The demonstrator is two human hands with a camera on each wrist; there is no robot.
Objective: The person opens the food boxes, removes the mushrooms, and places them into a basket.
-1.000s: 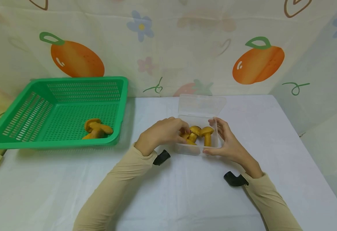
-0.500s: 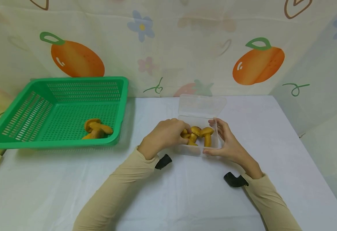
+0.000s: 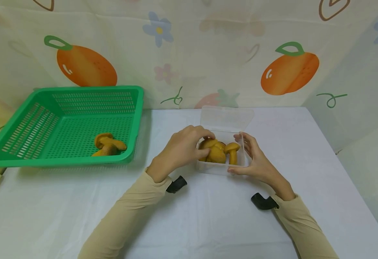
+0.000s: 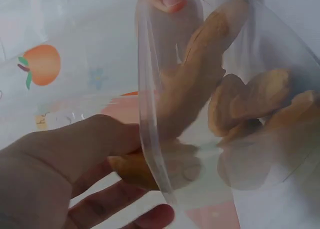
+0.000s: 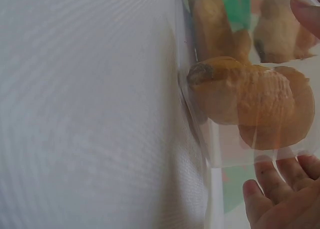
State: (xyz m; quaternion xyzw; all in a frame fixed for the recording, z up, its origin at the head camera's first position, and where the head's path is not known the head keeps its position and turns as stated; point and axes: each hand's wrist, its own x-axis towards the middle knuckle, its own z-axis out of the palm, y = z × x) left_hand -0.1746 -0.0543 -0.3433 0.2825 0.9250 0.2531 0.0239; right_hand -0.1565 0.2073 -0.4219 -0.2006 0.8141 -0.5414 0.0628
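Observation:
A clear plastic box (image 3: 213,168) holds several yellow-brown mushrooms (image 3: 217,154), with its lid (image 3: 226,118) raised at the back. My left hand (image 3: 183,145) reaches over the box's left side, thumb and fingers curled round a mushroom there. In the left wrist view, that mushroom (image 4: 131,169) shows at the rim between thumb and fingers. My right hand (image 3: 258,158) grips the box's right end, thumb at the front wall and fingers farther back. A stemmed mushroom (image 3: 232,151) lies beside those fingers. Through the wall in the right wrist view, a mushroom cap (image 5: 275,109) shows close up.
A green plastic basket (image 3: 137,118) stands at the left, with several mushrooms (image 3: 109,143) in its near right corner. White cloth (image 3: 227,219) covers the table. A fruit-printed curtain (image 3: 189,46) hangs behind it. Black wrist mounts (image 3: 177,184) stick out by both sleeves.
My left hand has spread wider and shifted slightly left and up at the box. A large mushroom now shows where smaller parts were visible. The right hand and the basket have stayed put.

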